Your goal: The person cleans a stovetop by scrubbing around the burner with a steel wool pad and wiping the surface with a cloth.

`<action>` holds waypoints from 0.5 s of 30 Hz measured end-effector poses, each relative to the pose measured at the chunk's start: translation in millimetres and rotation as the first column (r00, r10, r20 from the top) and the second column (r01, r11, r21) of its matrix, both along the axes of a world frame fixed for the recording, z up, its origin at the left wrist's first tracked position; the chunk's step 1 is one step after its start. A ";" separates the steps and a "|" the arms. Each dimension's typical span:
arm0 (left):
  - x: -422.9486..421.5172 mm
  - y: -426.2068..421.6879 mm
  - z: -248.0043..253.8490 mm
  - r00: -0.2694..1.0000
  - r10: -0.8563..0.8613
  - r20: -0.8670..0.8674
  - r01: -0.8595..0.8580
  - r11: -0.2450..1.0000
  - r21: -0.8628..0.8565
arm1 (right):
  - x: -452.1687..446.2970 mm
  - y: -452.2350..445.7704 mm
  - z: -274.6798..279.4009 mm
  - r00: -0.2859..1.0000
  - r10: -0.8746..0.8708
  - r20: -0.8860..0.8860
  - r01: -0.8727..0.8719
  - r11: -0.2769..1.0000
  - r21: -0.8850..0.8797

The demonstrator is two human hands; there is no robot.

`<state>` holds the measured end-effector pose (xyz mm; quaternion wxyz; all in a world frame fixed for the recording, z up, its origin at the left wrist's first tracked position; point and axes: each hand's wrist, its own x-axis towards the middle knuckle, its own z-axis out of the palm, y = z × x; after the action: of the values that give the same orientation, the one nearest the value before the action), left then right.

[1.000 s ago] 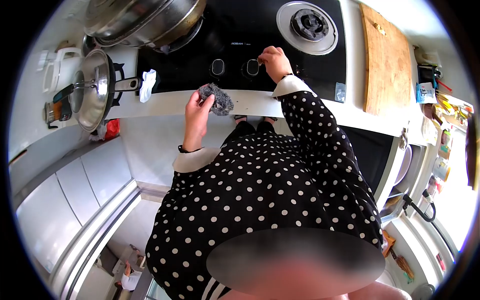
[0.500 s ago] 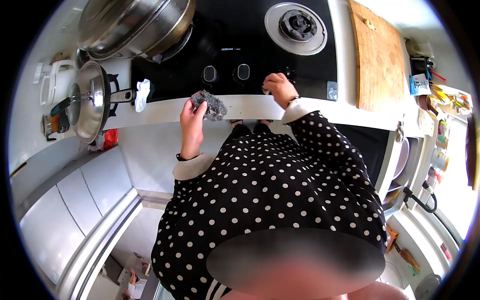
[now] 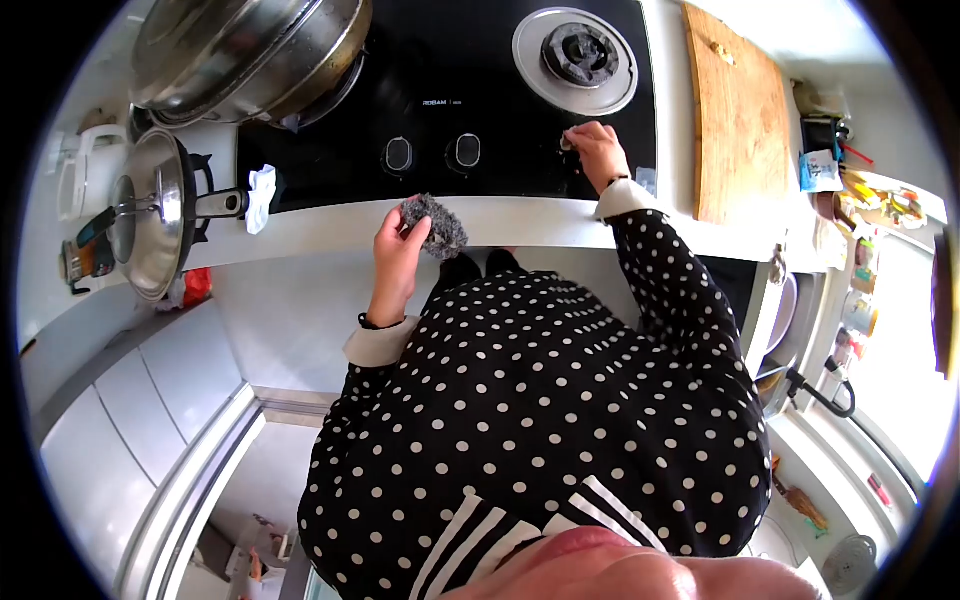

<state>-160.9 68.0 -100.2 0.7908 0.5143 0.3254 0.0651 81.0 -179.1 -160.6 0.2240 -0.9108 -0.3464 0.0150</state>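
My left hand (image 3: 396, 258) is closed around a grey, shaggy scrubbing pad (image 3: 437, 228), held over the front edge of the counter. Past it lies the black glass gas cooktop (image 3: 330, 165) with two knobs; the right-hand knob (image 3: 464, 152) sits between my hands. Over the cooktop's front right part, my right hand (image 3: 600, 158) has its fingers pinched together. Something small and pale shows at the fingertips, too small to name. Just beyond that hand is the right burner (image 3: 580, 55) with its round metal plate.
A large steel pot (image 3: 250, 60) covers the left burner. A lidded pan (image 3: 155, 215) stands left, beside a crumpled white tissue (image 3: 261, 198). Right of the cooktop lies a wooden cutting board (image 3: 738, 130) with a small yellowish scrap. A sink tap (image 3: 825, 395) is farther right.
My right hand has moved right and farther onto the cooktop, over the spot where dark crumbs showed. My left hand has shifted slightly right with the scrubbing pad. The camera view has also shifted.
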 end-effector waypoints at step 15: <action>5.4 2.6 -10.9 0.999 0.022 -0.049 -0.023 0.999 -0.026 | 41.8 81.0 3.5 0.995 0.095 0.009 -0.095 0.993 0.072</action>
<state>-155.6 70.7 -111.1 0.7886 0.5015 0.3511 0.0572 122.8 -98.1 -157.2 0.2548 -0.8847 -0.3903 0.0106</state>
